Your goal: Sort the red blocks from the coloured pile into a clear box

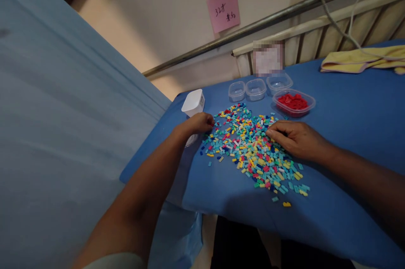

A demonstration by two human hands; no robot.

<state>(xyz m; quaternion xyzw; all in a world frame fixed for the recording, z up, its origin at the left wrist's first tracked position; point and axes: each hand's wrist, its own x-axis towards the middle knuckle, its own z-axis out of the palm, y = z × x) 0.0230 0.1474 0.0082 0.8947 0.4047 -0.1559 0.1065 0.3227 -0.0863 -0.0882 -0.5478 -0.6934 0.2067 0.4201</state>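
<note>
A wide spread of small toy bricks (253, 144) in teal, yellow, pink, green, white and dark blue lies on the blue-covered table (341, 108). At the left edge of the spread is my left hand (201, 123), its fingers curled closed; whatever lies between the fingertips is too small to make out. My right hand (291, 137) rests over the right side of the bricks with thumb and forefinger pressed together. Anything in that pinch is hidden. Behind it, a clear plastic tub (309, 102) holds many red pieces (292, 101).
Three clear tubs (255, 88) stand along the back. A white container (193, 102) sits behind my left hand, with another clear dish (191, 140) partly covered by my wrist. A yellow cloth (357, 60) lies at back right. A blue curtain (63, 91) hangs at left.
</note>
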